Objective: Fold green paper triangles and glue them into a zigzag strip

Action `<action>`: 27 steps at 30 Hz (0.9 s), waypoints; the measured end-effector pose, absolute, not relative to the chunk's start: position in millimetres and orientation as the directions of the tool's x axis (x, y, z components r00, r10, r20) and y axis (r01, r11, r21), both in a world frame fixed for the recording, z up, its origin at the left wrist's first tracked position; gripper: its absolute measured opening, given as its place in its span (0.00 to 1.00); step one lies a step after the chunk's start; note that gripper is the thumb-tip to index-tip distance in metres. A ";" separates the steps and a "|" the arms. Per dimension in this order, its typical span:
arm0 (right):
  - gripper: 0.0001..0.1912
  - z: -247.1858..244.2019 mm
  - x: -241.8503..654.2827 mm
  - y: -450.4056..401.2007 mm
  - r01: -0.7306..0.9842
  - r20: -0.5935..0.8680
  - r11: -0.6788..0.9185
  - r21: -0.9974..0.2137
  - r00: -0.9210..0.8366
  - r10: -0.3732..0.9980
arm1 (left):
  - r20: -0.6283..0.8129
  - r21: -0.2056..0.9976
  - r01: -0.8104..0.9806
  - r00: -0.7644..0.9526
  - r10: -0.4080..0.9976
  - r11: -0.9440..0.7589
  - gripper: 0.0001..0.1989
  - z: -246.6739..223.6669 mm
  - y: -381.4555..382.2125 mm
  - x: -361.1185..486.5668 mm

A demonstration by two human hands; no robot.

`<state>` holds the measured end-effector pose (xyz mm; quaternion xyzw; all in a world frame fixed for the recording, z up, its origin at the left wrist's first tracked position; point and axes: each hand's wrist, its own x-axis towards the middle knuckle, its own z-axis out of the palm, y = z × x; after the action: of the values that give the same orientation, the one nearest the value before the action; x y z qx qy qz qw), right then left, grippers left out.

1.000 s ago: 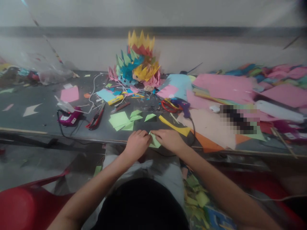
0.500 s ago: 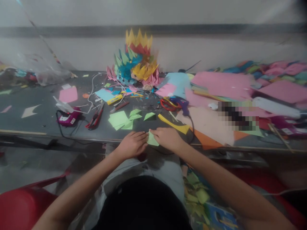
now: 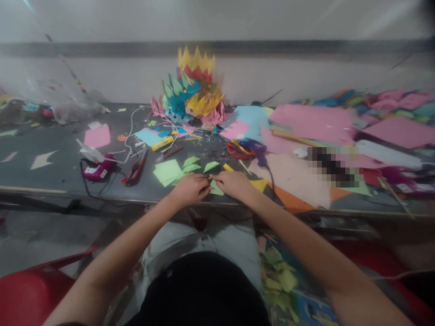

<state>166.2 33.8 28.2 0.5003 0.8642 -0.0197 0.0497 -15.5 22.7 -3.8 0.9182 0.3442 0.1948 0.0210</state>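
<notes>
Lying partly under the right hand: green paper.

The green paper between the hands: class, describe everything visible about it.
The light green paper is a plain sheet, its visible part roughly triangular, at the near edge of the dark table. The left hand and right hand meet at its far end, touching and partly covering it; folds are too blurred to tell.

I count 2 hands on my feed, 1 green paper between them, 3 folded green pieces beyond, 2 purple devices, 1 glue gun, 1 pair of red pliers.
</notes>
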 end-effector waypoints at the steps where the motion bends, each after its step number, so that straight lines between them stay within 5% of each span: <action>1: 0.20 27.5 166.5 34.6 0.870 -0.102 0.492 0.010 -0.489 0.866 | 0.348 0.172 0.620 0.689 0.636 -0.766 0.15 -3.9 21.0 -17.0; 12: 0.20 24.0 168.8 33.4 0.870 -0.074 0.489 -0.054 -0.492 0.867 | 0.321 0.218 0.678 0.630 0.708 -0.702 0.16 -1.9 -2.7 -23.5; 27: 0.19 17.1 173.9 35.3 0.836 -0.049 0.539 -0.104 -0.546 0.837 | 0.214 -0.020 0.587 0.793 0.570 -0.809 0.07 -0.2 20.6 1.7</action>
<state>173.9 35.3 17.1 0.4765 0.8773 -0.0574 -0.0034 1.7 20.6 -0.2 0.9459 0.3060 0.0991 -0.0428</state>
